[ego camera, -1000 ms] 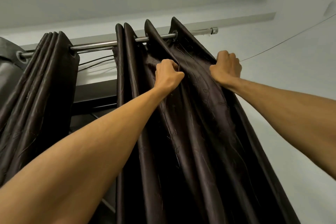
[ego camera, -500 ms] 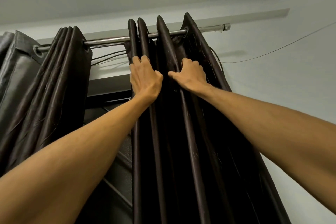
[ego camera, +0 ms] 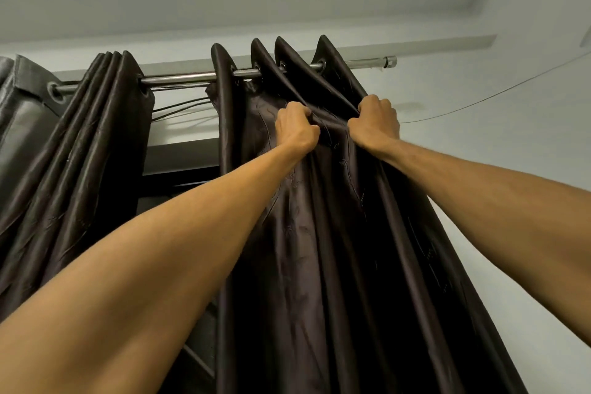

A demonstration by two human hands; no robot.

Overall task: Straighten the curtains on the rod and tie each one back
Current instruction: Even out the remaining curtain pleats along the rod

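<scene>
Fingers (ego camera: 292,109) of the left hand (ego camera: 295,128) are clenched into the right curtain (ego camera: 319,233), bunching its dark cloth just below the rod (ego camera: 192,76). The right hand (ego camera: 374,126) is clenched likewise on a neighbouring fold of the same curtain, at about the same level below the rod, with its fingertips buried in the cloth. The two fists sit near each other without touching, and a taut band of fabric runs between them. Both forearms reach up towards the rod from the lower corners of the view.

The right curtain hangs by eyelets on the right part of the rod. Four pleat crests stand above the rod, unevenly spaced: one apart on the left, two close together, one nearest the end cap (ego camera: 388,61). Below the fists the cloth falls in long folds.

The left curtain (ego camera: 96,144), of the same dark cloth, is gathered tight on the left part of the rod, well apart from the right one. A bare stretch of rod shows between them. A grey panel (ego camera: 22,112) hangs at the rod's far left end, beside the left curtain. Thin cords (ego camera: 182,104) run just under the bare stretch of rod. A wire (ego camera: 479,99) crosses the wall (ego camera: 511,169) below the end cap, rising to the right. The lower ends of both curtains lie out of view.
</scene>
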